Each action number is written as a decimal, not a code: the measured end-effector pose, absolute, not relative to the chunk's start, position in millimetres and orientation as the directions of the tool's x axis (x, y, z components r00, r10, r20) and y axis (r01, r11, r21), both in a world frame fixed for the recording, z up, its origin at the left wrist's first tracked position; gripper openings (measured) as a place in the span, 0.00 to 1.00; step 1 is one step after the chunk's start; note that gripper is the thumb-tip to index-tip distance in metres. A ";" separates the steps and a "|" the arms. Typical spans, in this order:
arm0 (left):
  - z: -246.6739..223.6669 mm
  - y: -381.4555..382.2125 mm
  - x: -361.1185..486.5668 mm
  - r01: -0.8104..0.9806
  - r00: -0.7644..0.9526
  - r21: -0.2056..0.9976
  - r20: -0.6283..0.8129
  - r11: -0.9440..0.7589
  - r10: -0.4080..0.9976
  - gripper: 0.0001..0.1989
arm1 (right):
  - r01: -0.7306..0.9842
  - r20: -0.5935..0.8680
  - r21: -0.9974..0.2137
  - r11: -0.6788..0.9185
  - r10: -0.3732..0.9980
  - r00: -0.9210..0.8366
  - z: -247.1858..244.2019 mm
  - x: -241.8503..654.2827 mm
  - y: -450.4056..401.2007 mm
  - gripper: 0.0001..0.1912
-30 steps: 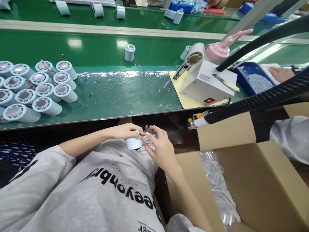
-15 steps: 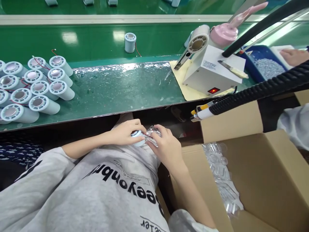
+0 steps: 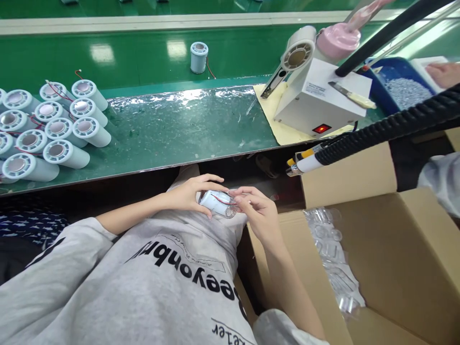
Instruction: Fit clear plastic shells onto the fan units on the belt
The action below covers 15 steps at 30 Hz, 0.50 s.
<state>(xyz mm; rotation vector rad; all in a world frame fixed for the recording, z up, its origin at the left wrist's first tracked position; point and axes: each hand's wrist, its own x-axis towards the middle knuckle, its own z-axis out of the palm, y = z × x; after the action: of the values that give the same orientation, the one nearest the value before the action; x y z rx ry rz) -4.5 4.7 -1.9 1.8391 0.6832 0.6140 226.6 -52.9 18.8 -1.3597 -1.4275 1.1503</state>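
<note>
Over my lap, my left hand (image 3: 192, 192) is wrapped round a pale blue cylinder (image 3: 214, 201), thumb below and fingers above. A clear plastic piece (image 3: 230, 210) is around the cylinder's right end. Red and dark wires run along the cylinder towards my right hand (image 3: 257, 206), whose thumb and fingertips pinch at the wires by the plastic's edge. Exactly what lies between those fingertips is too small to tell.
Many similar cylinders (image 3: 66, 154) stand at the left of the green bench (image 3: 172, 134); one (image 3: 199, 57) stands farther back. A white machine (image 3: 323, 98) and blue tray (image 3: 398, 86) are at right. An open carton (image 3: 388, 249) holds clear plastic pieces (image 3: 332, 254). Another person's hand (image 3: 443, 74) shows.
The cylinder in my left hand now lies sideways with its right end in the clear plastic. My right hand has shifted slightly right, from holding the plastic to pinching near the wires.
</note>
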 end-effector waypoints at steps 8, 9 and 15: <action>14.9 -5.0 0.1 0.066 0.677 0.986 -0.158 0.154 0.719 0.33 | 0.197 0.075 -0.973 0.122 0.970 -0.231 17.9 234.4 -57.6 0.25; 15.0 -5.4 0.4 0.047 0.677 0.977 -0.185 0.209 0.712 0.33 | 0.280 0.133 -0.937 0.210 0.954 -0.269 17.7 235.2 -60.1 0.23; 16.2 -2.9 -1.9 0.051 0.736 0.980 -0.167 0.192 0.657 0.36 | 0.344 0.269 -0.870 0.353 0.925 -0.268 10.2 238.0 -71.5 0.18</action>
<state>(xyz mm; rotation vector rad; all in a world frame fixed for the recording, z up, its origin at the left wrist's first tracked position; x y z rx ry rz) -1.9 -2.9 16.2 1.3275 0.6542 0.4704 238.0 -71.5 10.2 -1.1208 -1.7951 0.8925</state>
